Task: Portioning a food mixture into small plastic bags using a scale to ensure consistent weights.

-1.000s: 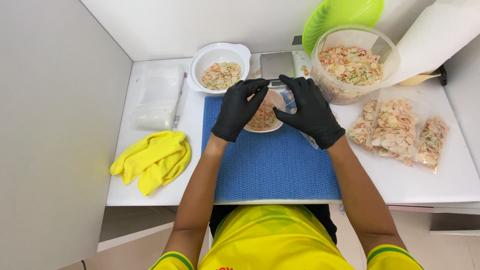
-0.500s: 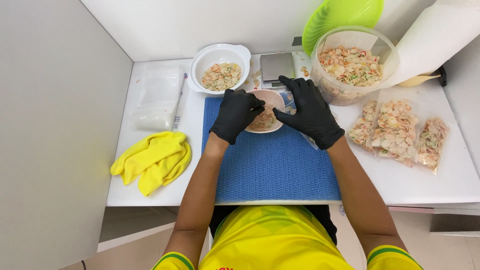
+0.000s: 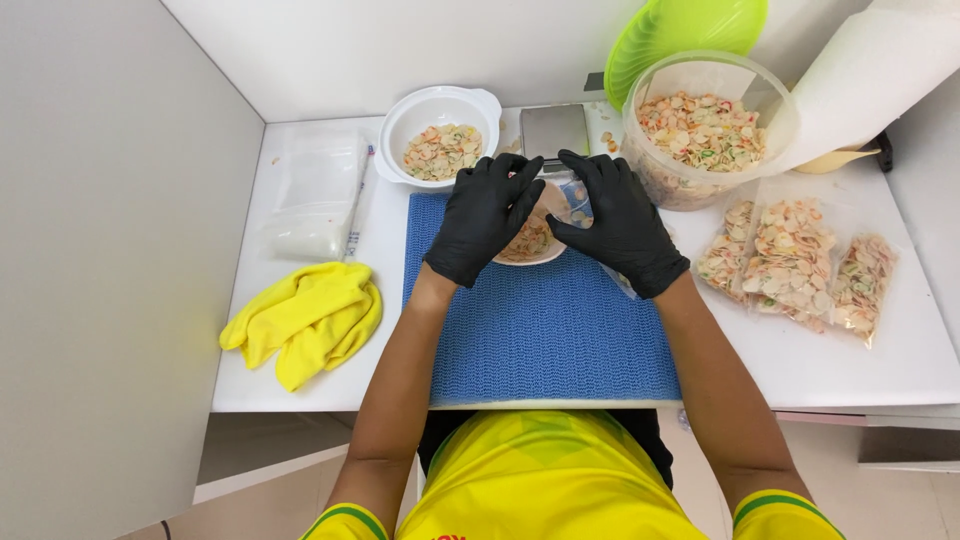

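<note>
Left hand [image 3: 487,215] and right hand [image 3: 618,220] (black gloves) clasped clear bag [image 3: 578,200] over small bowl [image 3: 530,243] on blue mat [image 3: 545,325]; fingers drawn closer together than second earlier.

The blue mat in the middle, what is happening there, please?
A person in black gloves works over a blue mat. The left hand and right hand hold a small clear bag of mixed pale flakes, fingers at its top. A white bowl and a big clear tub hold more flakes. Filled bags lie on the right, a yellow cloth on the left.
</note>
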